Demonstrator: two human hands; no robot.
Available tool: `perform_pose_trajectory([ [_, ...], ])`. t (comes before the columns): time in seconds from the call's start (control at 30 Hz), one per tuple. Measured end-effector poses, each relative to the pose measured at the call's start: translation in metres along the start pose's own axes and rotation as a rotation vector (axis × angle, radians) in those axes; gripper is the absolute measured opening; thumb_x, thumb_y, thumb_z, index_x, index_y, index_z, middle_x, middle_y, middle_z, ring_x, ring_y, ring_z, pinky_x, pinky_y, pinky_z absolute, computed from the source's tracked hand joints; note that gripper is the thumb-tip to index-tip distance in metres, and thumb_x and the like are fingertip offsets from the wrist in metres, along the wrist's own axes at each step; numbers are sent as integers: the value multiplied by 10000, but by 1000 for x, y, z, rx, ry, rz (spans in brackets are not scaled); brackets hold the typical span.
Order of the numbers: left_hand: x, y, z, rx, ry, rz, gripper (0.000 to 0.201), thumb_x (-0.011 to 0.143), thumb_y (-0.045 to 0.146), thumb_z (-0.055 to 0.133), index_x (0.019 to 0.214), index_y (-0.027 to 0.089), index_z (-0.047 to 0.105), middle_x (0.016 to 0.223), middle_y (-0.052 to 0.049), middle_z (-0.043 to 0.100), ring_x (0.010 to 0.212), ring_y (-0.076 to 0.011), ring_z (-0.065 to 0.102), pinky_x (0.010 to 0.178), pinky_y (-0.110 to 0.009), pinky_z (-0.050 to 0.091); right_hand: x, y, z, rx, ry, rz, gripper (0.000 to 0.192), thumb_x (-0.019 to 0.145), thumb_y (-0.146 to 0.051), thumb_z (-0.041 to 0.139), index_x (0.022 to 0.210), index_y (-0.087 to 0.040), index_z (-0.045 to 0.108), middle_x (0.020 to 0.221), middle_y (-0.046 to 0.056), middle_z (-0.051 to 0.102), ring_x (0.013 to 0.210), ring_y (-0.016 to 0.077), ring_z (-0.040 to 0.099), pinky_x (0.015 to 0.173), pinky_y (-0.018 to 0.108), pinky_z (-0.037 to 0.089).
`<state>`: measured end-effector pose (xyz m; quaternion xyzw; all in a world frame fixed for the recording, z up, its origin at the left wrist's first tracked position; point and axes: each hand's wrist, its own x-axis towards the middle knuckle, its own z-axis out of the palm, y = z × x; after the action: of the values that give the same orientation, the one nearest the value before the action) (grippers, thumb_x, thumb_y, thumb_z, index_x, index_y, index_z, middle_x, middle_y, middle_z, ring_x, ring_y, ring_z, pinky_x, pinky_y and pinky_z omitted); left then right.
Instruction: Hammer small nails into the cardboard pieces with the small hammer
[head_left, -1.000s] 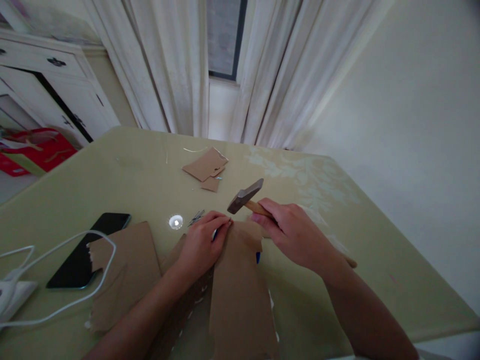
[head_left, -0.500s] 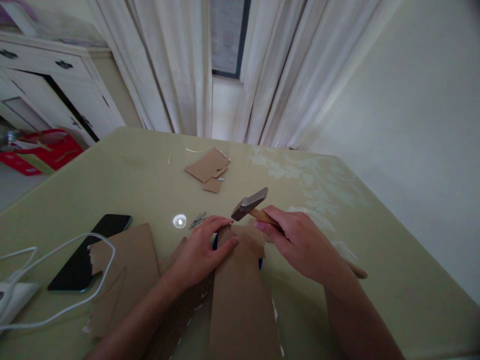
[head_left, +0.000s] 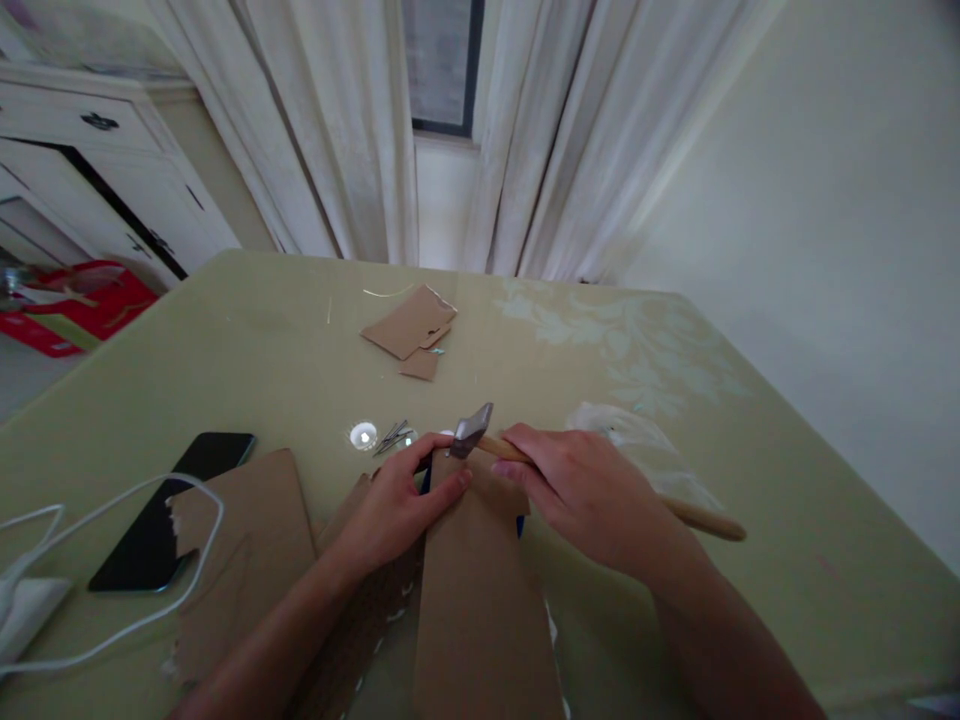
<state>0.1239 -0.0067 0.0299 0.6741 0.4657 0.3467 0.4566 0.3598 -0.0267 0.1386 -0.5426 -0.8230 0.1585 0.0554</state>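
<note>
Head view: right hand (head_left: 592, 495) fingers wrapped round hammer (head_left: 525, 455) handle, head down at top edge of cardboard strip (head_left: 480, 590). Left hand (head_left: 397, 505) fingers pinched at same edge, pressing strip onto desk (head_left: 262, 340). Nails (head_left: 391, 437) just beyond, phone (head_left: 169, 510) far left.

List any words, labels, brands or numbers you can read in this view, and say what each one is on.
None can be read.
The red boxes at the far left carry light markings, too blurred to make out.
The phone screen is dark and blank.
The hammer in the right hand, and the cardboard strip under the left hand, show no print.
</note>
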Motion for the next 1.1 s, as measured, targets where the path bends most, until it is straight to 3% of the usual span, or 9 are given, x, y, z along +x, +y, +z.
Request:
perform_pose_trajectory([
  [0.17,-1,-1,0,0,7,-13,392,979,476,758,1294,243,753,1206,-50,830,1065,-283,778,909,-387,638,0,1,-1,81,69,24,223,1164,-368,539,1029,-228,649,882,48,766,766,223,686,690,338,330],
  [0.37,0,-1,0,-1,-7,7,268,992,417,739,1207,260,772,1098,-18,833,989,-255,773,878,-356,627,10,4,9,-25,-32,-7,271,1154,-363,571,931,-224,637,831,52,761,714,221,664,655,358,261],
  [0.53,0,2,1,-7,19,7,313,964,420,762,1234,261,775,1130,-28,835,998,-267,773,883,-373,635,11,7,7,52,19,12,232,1160,-349,567,981,-221,642,871,42,757,773,223,681,692,347,312],
  [0.67,0,3,1,-13,3,-4,272,973,406,750,1201,259,777,1073,-18,827,958,-254,766,868,-363,632,11,8,9,-4,-24,-14,253,1161,-343,562,967,-210,655,860,52,751,752,224,669,680,352,294],
  [0.9,0,0,0,-26,-21,6,330,993,433,741,1275,263,762,1207,-29,825,1083,-273,768,930,-367,622,11,6,6,79,9,6,233,1162,-345,570,989,-212,651,877,42,755,779,216,674,703,340,313],
  [1.1,-1,0,-1,-10,-35,-31,322,1002,453,729,1233,231,763,1127,-37,816,1037,-269,749,949,-370,599,15,4,9,34,-66,-9,259,1153,-358,598,947,-213,657,848,37,756,754,204,671,684,331,298],
])
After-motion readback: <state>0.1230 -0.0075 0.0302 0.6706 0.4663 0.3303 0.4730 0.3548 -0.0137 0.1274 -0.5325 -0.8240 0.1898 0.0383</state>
